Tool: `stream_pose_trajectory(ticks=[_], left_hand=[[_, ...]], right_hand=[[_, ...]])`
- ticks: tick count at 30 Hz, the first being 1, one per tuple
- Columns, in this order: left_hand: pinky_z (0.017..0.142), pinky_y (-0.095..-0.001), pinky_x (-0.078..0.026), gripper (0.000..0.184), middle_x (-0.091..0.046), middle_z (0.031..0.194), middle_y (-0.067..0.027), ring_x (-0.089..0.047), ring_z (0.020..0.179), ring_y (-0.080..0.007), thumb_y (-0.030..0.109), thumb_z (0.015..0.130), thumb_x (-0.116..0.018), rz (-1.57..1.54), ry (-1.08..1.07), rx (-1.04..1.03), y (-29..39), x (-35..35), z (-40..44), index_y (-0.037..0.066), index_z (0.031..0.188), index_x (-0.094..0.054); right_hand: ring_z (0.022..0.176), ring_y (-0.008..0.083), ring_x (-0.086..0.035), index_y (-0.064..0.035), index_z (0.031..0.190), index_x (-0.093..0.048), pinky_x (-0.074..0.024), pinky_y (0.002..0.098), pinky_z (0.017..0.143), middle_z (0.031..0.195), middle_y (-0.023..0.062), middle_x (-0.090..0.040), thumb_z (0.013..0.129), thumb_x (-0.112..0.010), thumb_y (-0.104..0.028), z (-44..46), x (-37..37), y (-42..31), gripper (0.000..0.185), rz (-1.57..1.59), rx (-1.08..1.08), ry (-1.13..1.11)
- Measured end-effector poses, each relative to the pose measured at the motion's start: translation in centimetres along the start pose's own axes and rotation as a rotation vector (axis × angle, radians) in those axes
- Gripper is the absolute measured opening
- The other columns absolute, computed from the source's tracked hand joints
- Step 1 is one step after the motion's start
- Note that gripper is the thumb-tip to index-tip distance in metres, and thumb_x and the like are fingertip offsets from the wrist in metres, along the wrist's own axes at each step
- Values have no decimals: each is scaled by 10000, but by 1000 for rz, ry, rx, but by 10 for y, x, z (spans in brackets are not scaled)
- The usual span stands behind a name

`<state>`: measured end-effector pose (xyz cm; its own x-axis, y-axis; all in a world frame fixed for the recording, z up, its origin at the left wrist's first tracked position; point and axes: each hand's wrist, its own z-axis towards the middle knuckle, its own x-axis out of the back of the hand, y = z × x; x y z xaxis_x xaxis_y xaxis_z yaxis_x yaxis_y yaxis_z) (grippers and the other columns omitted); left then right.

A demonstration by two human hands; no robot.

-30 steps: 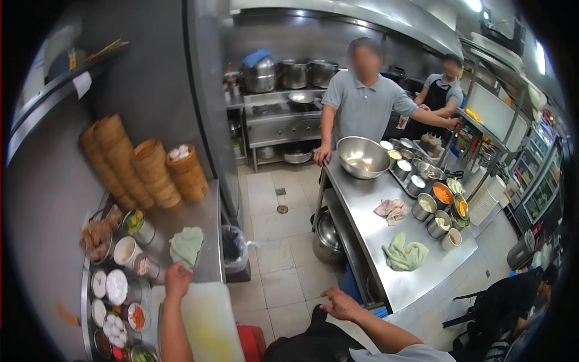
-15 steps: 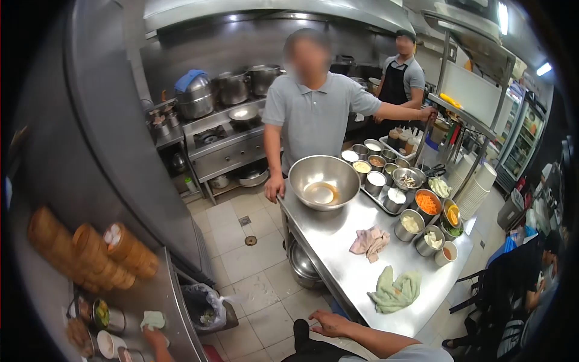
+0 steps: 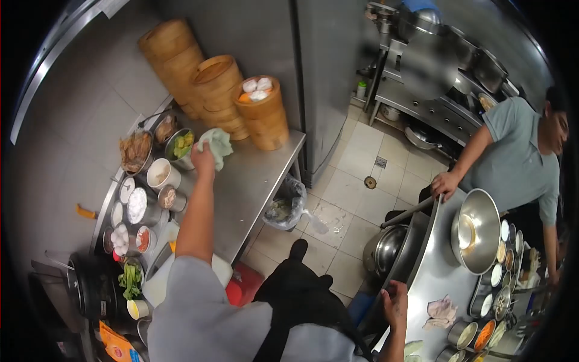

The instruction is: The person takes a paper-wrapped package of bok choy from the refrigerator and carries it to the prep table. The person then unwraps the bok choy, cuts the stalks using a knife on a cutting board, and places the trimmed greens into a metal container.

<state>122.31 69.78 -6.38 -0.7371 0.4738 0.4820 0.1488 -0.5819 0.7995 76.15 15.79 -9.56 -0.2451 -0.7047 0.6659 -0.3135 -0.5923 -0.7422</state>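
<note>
My left hand is closed on a pale green cloth over the left steel counter. Beside that hand stand a metal tin of green vegetables and a white tub. Bamboo steamers rise just beyond the cloth, the nearest topped with white, egg-like items. On the other side, my right hand hangs by the edge of the right steel table. Its fingers are loosely bent and apart, with nothing in them. A pinkish cloth lies on that table.
A large steel bowl sits on the right table, near many ingredient tins. Another person rests a hand on the table's corner. A lined bin stands below the left counter; a cutting board lies near me.
My view has swung left toward the counter with the steamers. My left hand has moved the green cloth close to the steamers. The other person has turned their head aside.
</note>
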Motion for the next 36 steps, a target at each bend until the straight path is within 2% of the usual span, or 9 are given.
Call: stream_pose_trajectory(ticks=[4, 10, 18, 22, 24, 26, 28, 29, 36], left_hand=[[1001, -391, -411, 461, -613, 1182, -184, -567, 1086, -383, 343, 893, -631, -122, -437, 161, -6, -46, 9, 37, 1235, -580], [1064, -447, -363, 584, -466, 1341, -102, -367, 1301, -315, 307, 734, -732, 326, -479, -273, -16, -99, -34, 102, 1263, -592], [948, -434, -464, 504, -547, 1196, -135, -529, 1093, -365, 227, 676, -730, 397, -745, -462, -9, -73, -72, 93, 1150, -626], [913, -447, -474, 455, -568, 1127, -142, -554, 1054, -359, 232, 667, -722, 216, -914, -587, -12, -47, -156, 79, 1088, -641], [936, -449, -466, 479, -593, 1148, -169, -567, 1078, -372, 249, 668, -739, 56, -1004, -586, -10, -33, -198, 60, 1097, -643], [984, -420, -447, 429, -597, 1213, -189, -562, 1156, -338, 186, 672, -725, -90, -1058, -415, 10, -19, -222, 57, 1077, -668], [990, -421, -432, 359, -628, 1116, -191, -558, 1131, -339, 152, 670, -707, -134, -1051, -133, 19, -3, -211, 38, 1009, -680], [1004, -439, -407, 347, -627, 1091, -199, -549, 1113, -366, 125, 661, -677, -120, -675, -324, -8, -2, -209, 24, 993, -666], [947, -424, -451, 418, -632, 1079, -200, -575, 1070, -363, 191, 794, -647, 474, -674, -464, -75, 100, -164, -5, 1158, -583]], right_hand=[[929, 308, -577, -28, 1146, -556, -474, 374, 837, 1049, 153, -565, 781, -735, -44, 18, -5, -36, 407, 7, -49, -45], [862, 236, -588, -21, 1147, -552, -490, 335, 776, 996, 123, -558, 800, -728, -37, 55, -14, -75, 389, -80, -70, -53], [933, 256, -594, -23, 1140, -573, -486, 354, 814, 1040, 138, -570, 787, -738, -44, 84, -32, -102, 389, -83, 16, -92], [767, 235, -619, -39, 1159, -564, -511, 326, 702, 992, 140, -600, 818, -741, -117, 95, -58, -84, 392, -70, 1, -88], [830, 270, -644, -50, 1163, -567, -526, 357, 736, 1031, 155, -610, 833, -729, -159, 99, -64, -77, 383, -104, 142, -158], [1098, 320, -599, -47, 1208, -568, -488, 398, 916, 1194, 179, -578, 859, -701, -215, 101, -48, -117, 409, -148, -72, -324], [1128, 349, -570, -46, 1213, -564, -464, 407, 950, 1218, 182, -563, 890, -661, -265, 100, -51, -99, 403, -84, 45, -335], [1131, 360, -562, -47, 1220, -558, -457, 412, 957, 1223, 184, -559, 897, -649, -272, 98, -46, -101, 404, -87, 38, -314], [1094, 367, -570, -50, 1248, -537, -460, 425, 942, 1195, 195, -558, 912, -624, -277, 71, -22, -75, 415, -121, 33, -232]])
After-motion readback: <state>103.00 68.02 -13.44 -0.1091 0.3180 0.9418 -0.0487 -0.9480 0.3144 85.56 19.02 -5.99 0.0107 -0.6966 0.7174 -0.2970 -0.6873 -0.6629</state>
